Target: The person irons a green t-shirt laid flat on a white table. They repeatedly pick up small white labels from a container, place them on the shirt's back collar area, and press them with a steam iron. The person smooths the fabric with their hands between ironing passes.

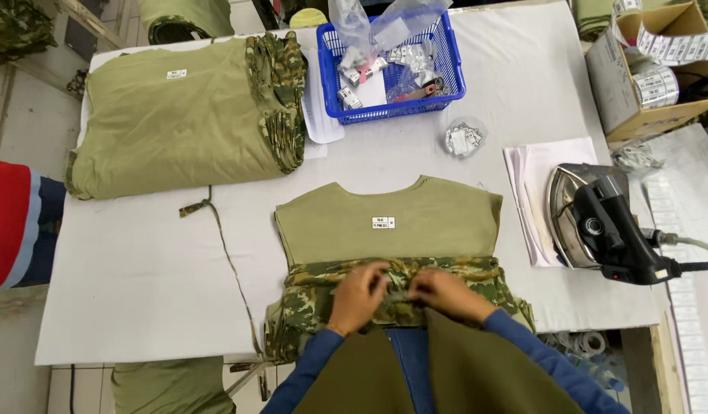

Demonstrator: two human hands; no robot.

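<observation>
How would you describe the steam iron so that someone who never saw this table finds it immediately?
Start at the white work table and go to its right edge, beside the olive shirt that both hands are folding. The steam iron lies there next to a white paper stack. It alone has a shiny metal soleplate and black handle.

The light above me is bright and even, so the white table (139,276) has almost no hard shadows. Under my hands (404,295) I see only a soft, weak shadow. The metal plate of the iron (572,215) gives some glare. My hands look a little blurred, and the edges bend slightly.
</observation>
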